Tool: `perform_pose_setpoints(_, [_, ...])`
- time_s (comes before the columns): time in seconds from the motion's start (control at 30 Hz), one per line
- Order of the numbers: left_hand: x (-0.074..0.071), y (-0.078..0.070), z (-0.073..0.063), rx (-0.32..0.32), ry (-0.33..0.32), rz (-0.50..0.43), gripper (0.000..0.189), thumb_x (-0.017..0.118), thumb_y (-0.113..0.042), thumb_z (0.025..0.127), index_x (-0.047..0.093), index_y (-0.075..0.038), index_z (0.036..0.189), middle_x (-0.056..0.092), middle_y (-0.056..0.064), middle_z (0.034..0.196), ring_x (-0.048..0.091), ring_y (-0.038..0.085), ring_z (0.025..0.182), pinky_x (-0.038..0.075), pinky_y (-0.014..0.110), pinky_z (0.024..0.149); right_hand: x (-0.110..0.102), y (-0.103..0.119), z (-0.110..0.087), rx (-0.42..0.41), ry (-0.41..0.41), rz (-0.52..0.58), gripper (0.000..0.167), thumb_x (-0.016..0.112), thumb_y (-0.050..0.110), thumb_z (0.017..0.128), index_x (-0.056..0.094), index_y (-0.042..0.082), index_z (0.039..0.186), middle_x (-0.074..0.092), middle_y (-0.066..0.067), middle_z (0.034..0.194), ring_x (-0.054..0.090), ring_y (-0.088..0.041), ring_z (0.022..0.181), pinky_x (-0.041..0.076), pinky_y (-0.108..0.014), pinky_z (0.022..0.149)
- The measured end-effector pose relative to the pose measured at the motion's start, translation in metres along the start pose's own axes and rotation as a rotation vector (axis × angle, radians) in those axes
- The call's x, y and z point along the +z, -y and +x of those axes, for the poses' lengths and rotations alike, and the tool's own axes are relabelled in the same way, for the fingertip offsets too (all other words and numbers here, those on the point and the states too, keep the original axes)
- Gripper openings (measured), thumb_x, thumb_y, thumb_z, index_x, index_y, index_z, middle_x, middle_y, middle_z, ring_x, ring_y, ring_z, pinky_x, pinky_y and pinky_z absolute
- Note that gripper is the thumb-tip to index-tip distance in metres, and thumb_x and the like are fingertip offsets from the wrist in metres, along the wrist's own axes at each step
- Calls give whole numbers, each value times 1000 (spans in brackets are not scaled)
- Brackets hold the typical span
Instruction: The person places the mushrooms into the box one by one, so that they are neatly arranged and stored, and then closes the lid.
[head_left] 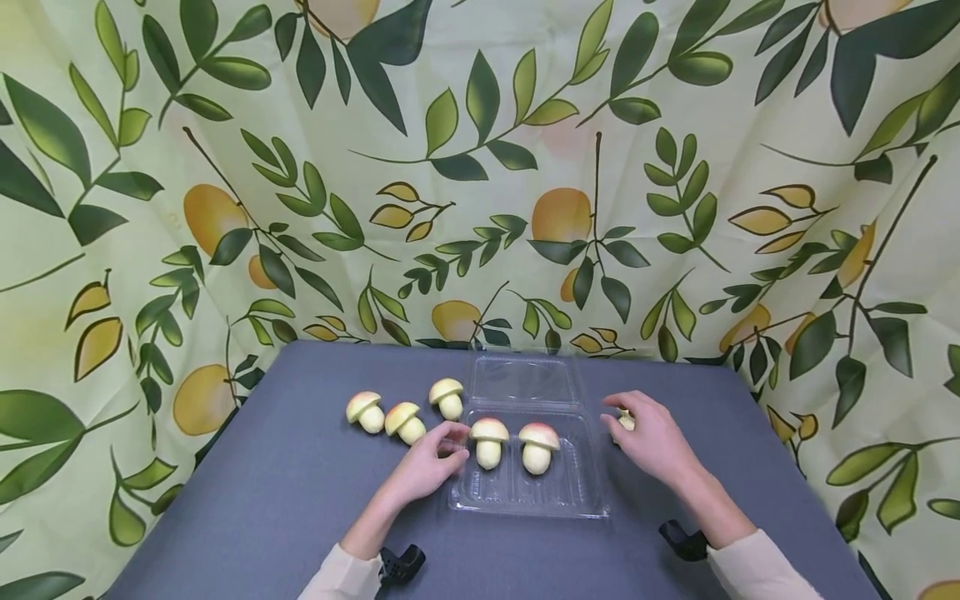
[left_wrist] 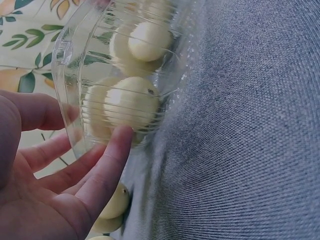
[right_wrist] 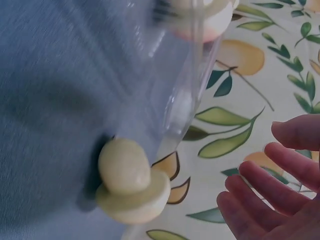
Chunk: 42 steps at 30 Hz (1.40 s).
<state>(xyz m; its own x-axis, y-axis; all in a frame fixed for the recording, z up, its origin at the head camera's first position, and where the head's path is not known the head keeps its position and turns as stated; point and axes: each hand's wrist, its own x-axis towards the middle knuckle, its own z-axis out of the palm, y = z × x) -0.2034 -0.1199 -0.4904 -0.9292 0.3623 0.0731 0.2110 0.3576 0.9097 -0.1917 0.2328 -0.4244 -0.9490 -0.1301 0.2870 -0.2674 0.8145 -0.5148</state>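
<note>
My left hand (head_left: 427, 462) is at the left side of a clear plastic container (head_left: 528, 508), fingers fairly straight and fingertips right at its wall. Inside the container two mushrooms (head_left: 488, 443) (head_left: 537, 448) with pale stems and red-tinged caps lie side by side; the left wrist view shows one mushroom (left_wrist: 132, 102) through the ribbed wall. My right hand (head_left: 652, 437) is over another mushroom (head_left: 626, 420) to the right of the container and partly covers it. In the right wrist view that mushroom (right_wrist: 125, 170) lies on the cloth, apart from the spread, loosely bent fingers (right_wrist: 265, 185).
Three more mushrooms (head_left: 365, 412) (head_left: 405, 422) (head_left: 447, 398) lie left of the container on the grey-blue tabletop (head_left: 300, 483). The container's clear lid (head_left: 525, 379) is folded back behind it. A leaf-and-fruit patterned curtain (head_left: 480, 208) hangs around the table's back and sides.
</note>
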Motion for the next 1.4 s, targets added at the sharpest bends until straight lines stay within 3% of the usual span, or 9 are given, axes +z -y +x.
perform_pose_setpoints(0.27, [0,1,0,1,-2,9,34,65,-9,98,59,0,130,60,21,127,67,28,103,57,28,73,-9,-20,0,10,-57,-33,23,70,13,94,71,1,114,67,-19,115,63,-39,104,50,-56,83])
perform_pose_setpoints(0.47, [0,1,0,0,-4,2,34,65,-9,97,60,-1,130,60,19,128,66,29,106,57,29,74,-10,-39,-3,31,-92,-46,25,70,13,95,71,-1,115,66,-22,116,60,-43,110,47,-60,89])
perform_pose_setpoints(0.83, [0,2,1,0,-1,7,34,65,-9,97,60,-1,130,60,20,128,66,28,105,57,29,73,-1,-71,-2,77,-91,-42,34,67,21,98,68,-6,118,64,-27,116,59,-44,107,48,-60,87])
perform_pose_setpoints(1.2, [1,2,1,0,2,-3,34,64,-8,98,60,0,130,59,20,128,66,29,105,58,28,73,15,-89,4,198,-43,77,43,67,27,99,64,-8,123,63,-29,118,61,-44,108,49,-57,89])
perform_pose_setpoints(1.4, [1,3,1,1,-1,2,34,65,-8,97,60,0,130,60,20,128,66,29,104,58,29,73,22,-90,6,223,-61,120,44,69,30,98,65,-5,124,67,-25,117,63,-41,107,50,-49,86])
